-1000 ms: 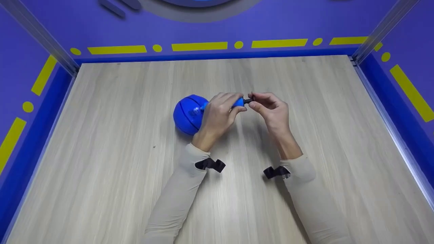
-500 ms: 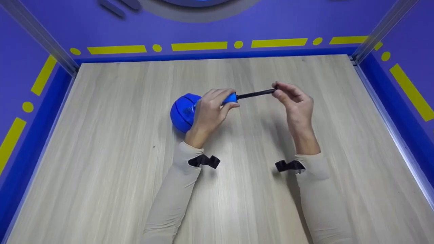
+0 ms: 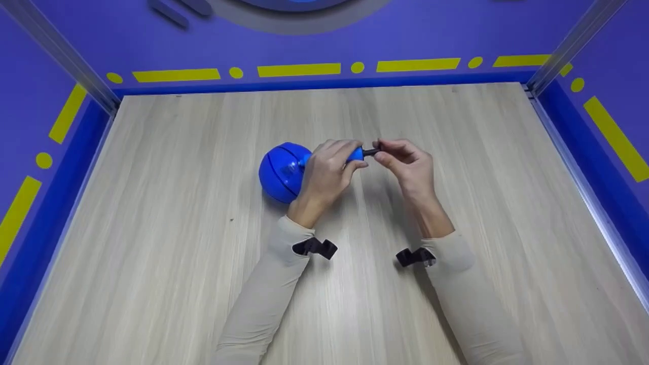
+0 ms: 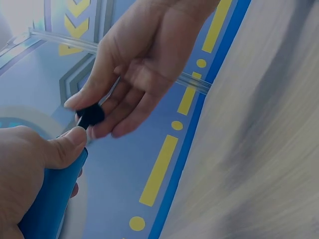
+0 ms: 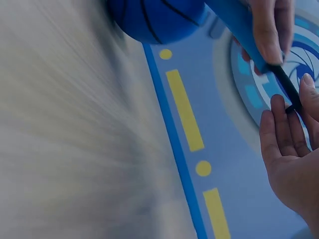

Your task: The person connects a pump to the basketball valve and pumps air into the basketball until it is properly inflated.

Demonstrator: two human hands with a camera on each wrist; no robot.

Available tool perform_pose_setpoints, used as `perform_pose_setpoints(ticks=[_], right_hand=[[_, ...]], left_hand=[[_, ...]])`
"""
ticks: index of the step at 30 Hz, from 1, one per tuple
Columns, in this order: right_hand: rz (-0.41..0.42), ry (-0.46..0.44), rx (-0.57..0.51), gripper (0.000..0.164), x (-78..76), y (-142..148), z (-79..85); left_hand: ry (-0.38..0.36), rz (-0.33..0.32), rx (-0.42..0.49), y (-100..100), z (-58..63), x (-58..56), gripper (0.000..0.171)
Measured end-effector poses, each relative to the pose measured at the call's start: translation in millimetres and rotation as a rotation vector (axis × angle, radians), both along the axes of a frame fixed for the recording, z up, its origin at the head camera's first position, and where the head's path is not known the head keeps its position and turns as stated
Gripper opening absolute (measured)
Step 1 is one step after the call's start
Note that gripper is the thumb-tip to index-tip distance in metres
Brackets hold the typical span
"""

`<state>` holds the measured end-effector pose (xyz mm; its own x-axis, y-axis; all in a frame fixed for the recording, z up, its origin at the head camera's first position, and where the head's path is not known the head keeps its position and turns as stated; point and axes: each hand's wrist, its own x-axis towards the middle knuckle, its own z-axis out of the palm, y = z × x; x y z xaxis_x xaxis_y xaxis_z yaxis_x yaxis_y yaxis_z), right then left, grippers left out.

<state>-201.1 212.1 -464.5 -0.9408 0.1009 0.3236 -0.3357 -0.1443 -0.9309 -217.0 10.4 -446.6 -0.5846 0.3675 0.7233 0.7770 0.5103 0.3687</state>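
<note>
A blue ball [image 3: 280, 175] with black lines rests on the wooden table. Beside it, my left hand [image 3: 325, 172] grips the blue barrel of a small hand pump [image 3: 357, 154], whose near end points at the ball; the left wrist view shows the thumb lying along the barrel [image 4: 52, 199]. My right hand [image 3: 411, 170] pinches the black end of the pump's plunger rod [image 3: 370, 152] between thumb and fingers. Only a short length of rod shows outside the barrel. Whether a needle joins pump and ball is hidden behind the left hand.
The light wood table [image 3: 167, 253] is bounded by blue-purple panels [image 3: 304, 48] with yellow dashes at the back and sides. Metal profiles [image 3: 560, 45] stand in the back corners. Black camera mounts [image 3: 315, 247] sit on both wrists.
Half a second ago the rod was drawn far out with my right hand off to the right. Now it is pushed back in, and my hands are close together, as one second ago.
</note>
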Motion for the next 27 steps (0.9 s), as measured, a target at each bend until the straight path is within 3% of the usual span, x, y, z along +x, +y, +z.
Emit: perform_pose_setpoints(ticks=[4, 10, 19, 23, 27], right_hand=[[0.002, -0.016, 0.029, 0.023, 2.5, -5, -0.3], [-0.017, 0.032, 0.087, 0.025, 3.2, 5, 6.8], [-0.089, 0.055, -0.073, 0.025, -3.2, 41, 13.3], [-0.06, 0.048, -0.098, 0.023, -4.0, 35, 8.6], [-0.041, 0.02, -0.055, 0.022, -2.2, 19, 3.4]], left_hand=[[-0.009, -0.003, -0.008, 0, -0.9, 0.6, 0.037], [-0.007, -0.006, 0.012, -3, 0.9, -3.5, 0.038], [-0.048, 0.017, 0.052, -17, 4.8, -9.7, 0.035], [-0.041, 0.023, 0.046, -16, 4.1, -8.9, 0.036], [-0.023, 0.028, 0.028, -11, 2.4, -6.2, 0.037]])
